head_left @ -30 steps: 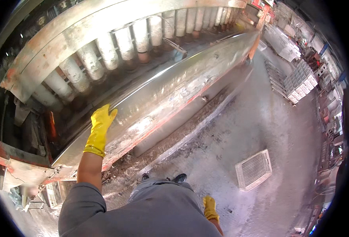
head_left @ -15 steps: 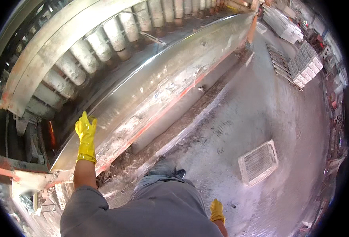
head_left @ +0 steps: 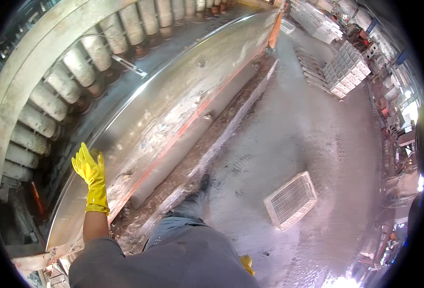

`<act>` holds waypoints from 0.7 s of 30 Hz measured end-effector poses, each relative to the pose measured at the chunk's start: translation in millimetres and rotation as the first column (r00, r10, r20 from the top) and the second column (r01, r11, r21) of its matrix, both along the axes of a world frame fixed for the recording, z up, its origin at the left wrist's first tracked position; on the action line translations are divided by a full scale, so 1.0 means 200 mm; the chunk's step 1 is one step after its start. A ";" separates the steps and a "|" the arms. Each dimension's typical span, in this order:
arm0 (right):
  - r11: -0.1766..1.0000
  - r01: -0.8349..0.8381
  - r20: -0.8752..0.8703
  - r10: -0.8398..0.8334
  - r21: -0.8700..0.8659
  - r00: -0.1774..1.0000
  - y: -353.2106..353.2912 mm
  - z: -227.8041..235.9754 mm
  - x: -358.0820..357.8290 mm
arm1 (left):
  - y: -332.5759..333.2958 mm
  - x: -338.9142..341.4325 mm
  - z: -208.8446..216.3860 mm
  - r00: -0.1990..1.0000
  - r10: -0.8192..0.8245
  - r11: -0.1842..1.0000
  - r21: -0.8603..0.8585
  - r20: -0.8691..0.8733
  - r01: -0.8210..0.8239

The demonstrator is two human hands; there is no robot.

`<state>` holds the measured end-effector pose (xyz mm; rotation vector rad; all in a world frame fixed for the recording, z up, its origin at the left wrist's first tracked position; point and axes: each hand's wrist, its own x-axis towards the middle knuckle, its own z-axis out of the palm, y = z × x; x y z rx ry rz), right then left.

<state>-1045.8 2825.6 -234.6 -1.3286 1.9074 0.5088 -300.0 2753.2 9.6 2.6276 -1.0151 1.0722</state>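
My left hand (head_left: 92, 175), in a yellow rubber glove, is raised over the left end of a long metal panel (head_left: 188, 91). Its fingers are spread and it holds nothing; whether it touches the shiny upper edge I cannot tell. Pale and dark residue streaks the panel, with a red-orange strip along its lower side. Only a bit of yellow glove shows of my right hand (head_left: 247, 264), low beside my grey shirt, its fingers hidden.
Beyond the panel curves a row of pale cylinders (head_left: 80, 67) under a beam, with a small metal bar (head_left: 131, 66) nearby. A white crate (head_left: 291, 200) lies on the wet floor (head_left: 317, 139) to my right. Stacked white blocks (head_left: 349, 69) stand near a pallet (head_left: 312, 71).
My left hand's fingers have spread from a more bent pose. My right hand has passed mostly behind my body. The view has shifted, with the crate and panel now farther left.
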 end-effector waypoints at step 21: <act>0.914 -0.115 -0.097 0.084 -0.389 0.992 -1.27 -0.14 0.10 | -2.21 -0.15 -0.11 0.916 -0.388 0.920 0.008 -0.098 0.391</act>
